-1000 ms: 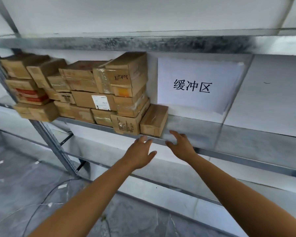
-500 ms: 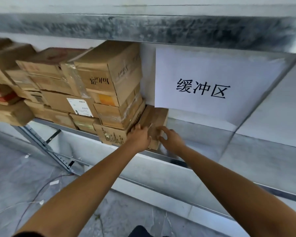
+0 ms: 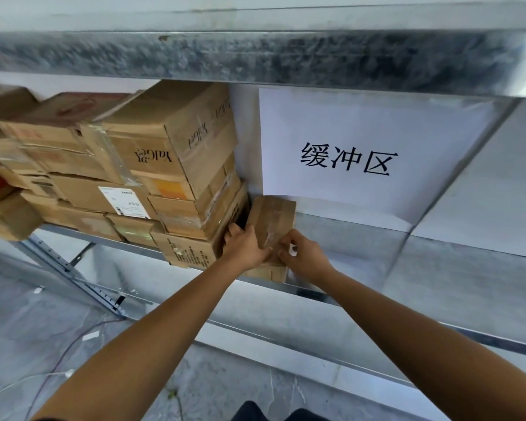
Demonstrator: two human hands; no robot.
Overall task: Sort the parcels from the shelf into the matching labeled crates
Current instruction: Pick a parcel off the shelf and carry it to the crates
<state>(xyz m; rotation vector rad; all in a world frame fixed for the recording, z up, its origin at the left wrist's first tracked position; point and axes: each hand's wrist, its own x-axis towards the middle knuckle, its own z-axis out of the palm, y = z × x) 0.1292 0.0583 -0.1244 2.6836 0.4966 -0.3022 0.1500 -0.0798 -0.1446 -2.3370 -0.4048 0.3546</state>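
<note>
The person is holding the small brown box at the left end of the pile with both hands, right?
Not quite. In the head view, the left hand and right hand do hold the small brown box, but it sits at the right end of the pile, not the left, just below the white sign.

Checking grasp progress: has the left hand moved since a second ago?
Yes. The left hand went forward past the shelf edge onto the small parcel.
</note>
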